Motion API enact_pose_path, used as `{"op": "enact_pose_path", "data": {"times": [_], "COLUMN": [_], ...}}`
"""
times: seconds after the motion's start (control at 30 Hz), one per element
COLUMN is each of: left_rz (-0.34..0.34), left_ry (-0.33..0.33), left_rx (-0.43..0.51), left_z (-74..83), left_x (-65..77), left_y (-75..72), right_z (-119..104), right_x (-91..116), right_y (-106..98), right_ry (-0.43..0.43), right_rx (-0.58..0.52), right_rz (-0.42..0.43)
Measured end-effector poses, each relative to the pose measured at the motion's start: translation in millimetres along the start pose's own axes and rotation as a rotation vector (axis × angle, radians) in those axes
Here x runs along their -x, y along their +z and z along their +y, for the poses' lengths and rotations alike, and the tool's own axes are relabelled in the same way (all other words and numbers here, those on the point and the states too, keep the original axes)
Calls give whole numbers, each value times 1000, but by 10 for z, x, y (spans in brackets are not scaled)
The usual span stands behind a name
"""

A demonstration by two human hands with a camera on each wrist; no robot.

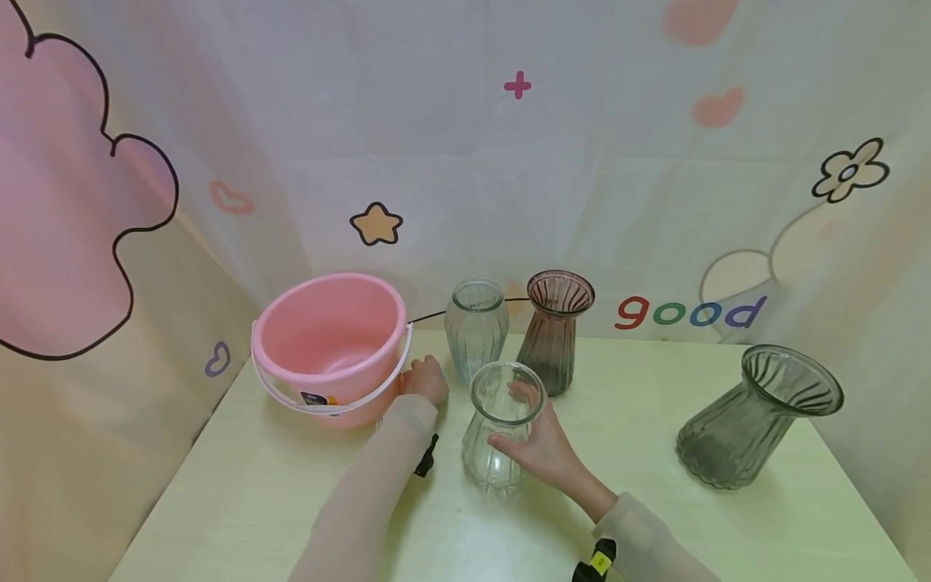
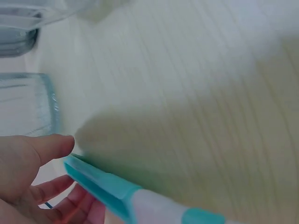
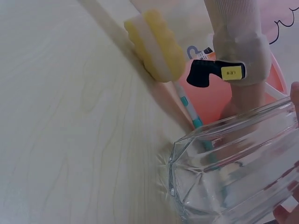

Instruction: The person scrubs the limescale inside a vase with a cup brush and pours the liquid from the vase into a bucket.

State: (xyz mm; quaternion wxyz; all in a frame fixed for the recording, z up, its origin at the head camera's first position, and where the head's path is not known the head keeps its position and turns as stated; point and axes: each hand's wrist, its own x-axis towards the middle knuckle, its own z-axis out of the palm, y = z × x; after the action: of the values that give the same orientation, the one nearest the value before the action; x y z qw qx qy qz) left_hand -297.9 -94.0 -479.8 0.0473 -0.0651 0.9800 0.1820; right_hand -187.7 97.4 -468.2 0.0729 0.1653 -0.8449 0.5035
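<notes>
My right hand [image 1: 545, 449] grips a clear ribbed glass vase [image 1: 489, 457] from its right side, thumb in front and fingers behind. In the right wrist view the vase [image 3: 243, 172] looks tilted, with fingertips on it at the right edge. My left hand [image 1: 425, 380] is beside the pink bucket [image 1: 385, 396]. In the left wrist view, the teal end of a handle [image 2: 112, 186] lies between its thumb and loosely bent fingers, with a gap below the thumb. That handle belongs to a sponge brush with a scalloped yellow head [image 3: 156, 46] in the right wrist view.
Behind the held vase stand a pale blue glass vase [image 1: 476, 331] and a reddish-brown one [image 1: 549, 347]. A grey flared vase [image 1: 735, 428] is at the right of the table [image 1: 640, 525]. A printed curtain [image 1: 451, 145] hangs along the back and sides.
</notes>
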Motion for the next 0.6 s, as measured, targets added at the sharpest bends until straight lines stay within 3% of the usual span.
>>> {"op": "enact_pose_path", "data": {"times": [0.17, 0.3, 0.6], "left_rz": [10, 37, -54], "left_ry": [74, 163, 282], "left_rx": [-22, -41, 68], "left_z": [48, 76, 100], "left_x": [73, 169, 545], "left_y": [-84, -218, -637], "right_z": [-13, -9, 30], "right_x": [-11, -19, -8], "right_y": [-8, -6, 0], "right_ry": [45, 33, -12], "right_rx": [-44, -62, -86], "right_rz": [-43, -55, -71]}}
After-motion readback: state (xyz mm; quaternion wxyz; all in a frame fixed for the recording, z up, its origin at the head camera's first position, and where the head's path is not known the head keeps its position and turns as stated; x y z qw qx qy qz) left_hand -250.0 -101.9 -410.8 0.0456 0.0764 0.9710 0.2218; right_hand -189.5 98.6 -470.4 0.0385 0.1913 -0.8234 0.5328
